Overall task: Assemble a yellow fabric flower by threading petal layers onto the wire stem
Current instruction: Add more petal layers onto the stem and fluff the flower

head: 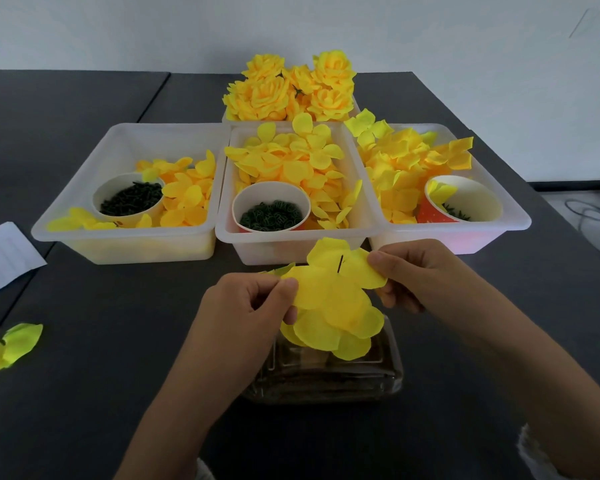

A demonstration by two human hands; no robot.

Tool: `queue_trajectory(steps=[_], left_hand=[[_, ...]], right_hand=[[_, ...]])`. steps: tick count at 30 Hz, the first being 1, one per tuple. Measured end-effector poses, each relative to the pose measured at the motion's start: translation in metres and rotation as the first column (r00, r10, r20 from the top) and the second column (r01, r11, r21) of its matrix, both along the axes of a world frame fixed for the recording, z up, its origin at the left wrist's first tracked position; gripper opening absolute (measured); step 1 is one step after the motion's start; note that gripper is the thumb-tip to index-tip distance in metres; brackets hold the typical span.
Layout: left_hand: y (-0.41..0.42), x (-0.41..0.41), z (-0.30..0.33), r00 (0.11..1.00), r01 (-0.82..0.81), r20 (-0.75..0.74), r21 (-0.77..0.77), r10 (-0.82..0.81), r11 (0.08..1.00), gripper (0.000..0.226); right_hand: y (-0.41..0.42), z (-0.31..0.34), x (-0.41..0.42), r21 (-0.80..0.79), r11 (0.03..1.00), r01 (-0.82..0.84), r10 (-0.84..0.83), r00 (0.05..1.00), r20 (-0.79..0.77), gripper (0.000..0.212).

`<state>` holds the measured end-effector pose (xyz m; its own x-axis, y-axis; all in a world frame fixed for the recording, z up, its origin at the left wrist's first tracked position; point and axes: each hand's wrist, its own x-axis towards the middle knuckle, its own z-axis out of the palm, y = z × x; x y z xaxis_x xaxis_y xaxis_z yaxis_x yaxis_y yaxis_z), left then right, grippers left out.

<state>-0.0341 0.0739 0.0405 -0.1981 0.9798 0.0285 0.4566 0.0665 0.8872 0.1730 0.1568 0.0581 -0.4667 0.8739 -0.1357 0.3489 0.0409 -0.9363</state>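
L hand (253,299) & R hand (409,271) each pinched the yellow petal layer (336,289). Wire stem (340,264) poked thru its centre (more petals hung below).

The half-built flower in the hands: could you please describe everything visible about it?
The flower is a stack of bright yellow, thin fabric petal layers with rounded lobes. A dark wire stem pokes up through the top layer. The left hand pinches its left edge, the right hand its right, holding it above a clear container.
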Motion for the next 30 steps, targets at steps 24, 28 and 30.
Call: queue_trajectory(steps=[24,28,30], left_hand=[[-0.016,0.005,-0.023,0.960,0.014,-0.279,-0.079,-0.036,0.997,0.041],[-0.019,-0.004,-0.018,0.967,0.060,-0.239,-0.098,-0.082,0.993,0.048],[-0.022,-0.009,-0.014,0.971,0.078,-0.217,-0.116,-0.101,0.990,0.057]], right_hand=[[-0.012,-0.034,0.003,0.169,0.978,-0.120,0.049,0.926,0.375,0.037],[0.004,-0.018,0.014,0.111,0.977,-0.181,0.122,0.906,0.405,0.044],[0.028,-0.012,0.018,0.288,0.953,-0.091,-0.032,0.918,0.395,0.041]])
